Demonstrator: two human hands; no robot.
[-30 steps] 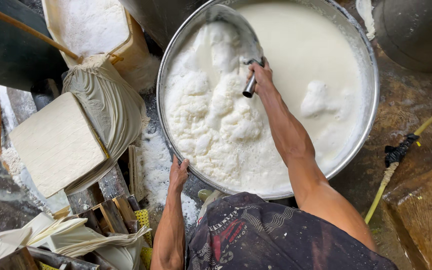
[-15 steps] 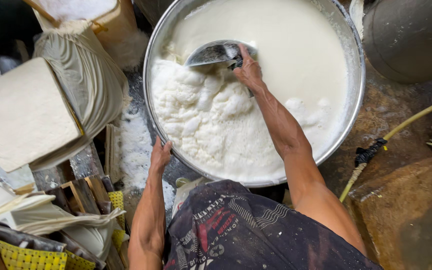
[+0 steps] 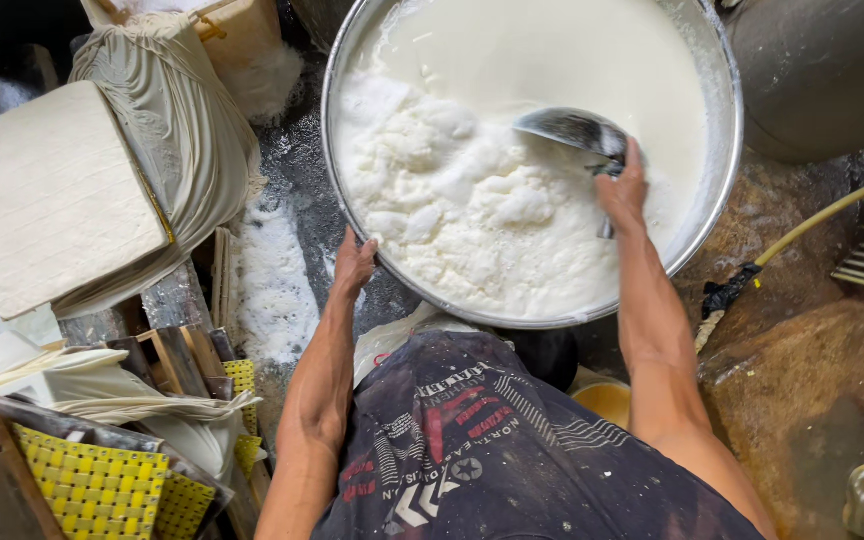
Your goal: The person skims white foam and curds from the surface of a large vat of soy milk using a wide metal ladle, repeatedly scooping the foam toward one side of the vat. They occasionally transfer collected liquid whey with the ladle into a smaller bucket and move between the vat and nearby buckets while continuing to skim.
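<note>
A wide metal basin (image 3: 712,215) holds white liquid with lumpy white curds (image 3: 472,205) heaped on its left and near side. My right hand (image 3: 624,188) grips the handle of a metal scoop (image 3: 572,130), whose bowl rests on the curds near the basin's middle right. My left hand (image 3: 354,265) clasps the basin's near left rim. My dark printed shirt (image 3: 492,450) fills the bottom middle.
A pale square slab (image 3: 47,195) lies at left on a cloth-wrapped block (image 3: 187,130). Wooden frames and yellow woven mats (image 3: 92,485) are stacked at bottom left. A yellow hose (image 3: 822,215) crosses the wet floor at right, near a grey drum (image 3: 822,70).
My right hand has carried the scoop from the basin's upper left across to its right side. The view has shifted, and my left hand stays on the rim.
</note>
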